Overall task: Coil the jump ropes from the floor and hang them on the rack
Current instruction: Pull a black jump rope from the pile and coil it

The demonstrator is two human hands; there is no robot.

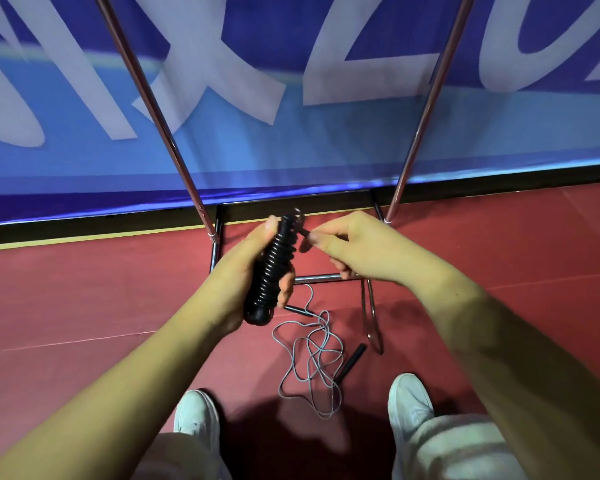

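Observation:
My left hand grips a black jump rope wound in tight coils around its handles, held upright in front of me. My right hand pinches the rope's loose black end next to the top of the bundle. A second jump rope, grey cord with black handles, lies tangled on the red floor between my feet. The rack of chrome tubes stands right behind my hands, its two uprights slanting up and out of view.
A blue banner with large white letters hangs behind the rack. The rack's base bars lie on the red floor under my hands. My white shoes stand either side of the grey rope.

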